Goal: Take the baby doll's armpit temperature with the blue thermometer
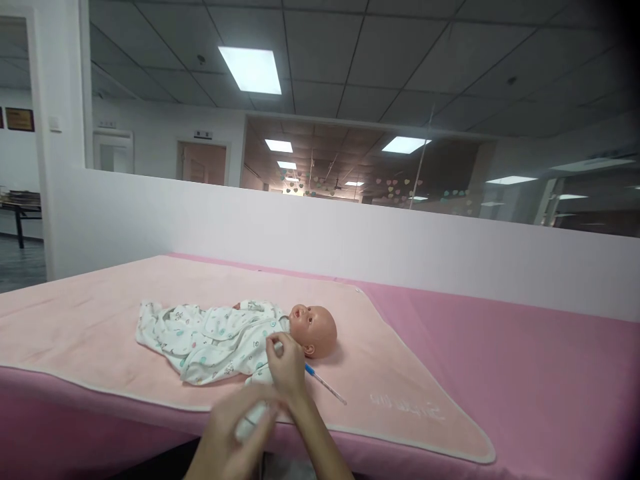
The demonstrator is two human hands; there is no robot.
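Observation:
A baby doll (313, 325) lies on its back on a pale pink blanket (100, 320), head to the right. It wears a white printed garment (210, 340). My right hand (286, 365) is at the doll's near shoulder, fingers pinched on the garment's edge. My left hand (235, 427) is lower, at the table's front edge. It is blurred, with its fingers curled around something white that I cannot make out. A thin thermometer with a blue end (325, 385) lies on the blanket just right of my right hand.
The blanket covers a table with a darker pink cloth (525, 373). A low white partition wall (350, 240) runs along behind it, with glass above. A dark table with stacked items (20, 203) stands at the far left.

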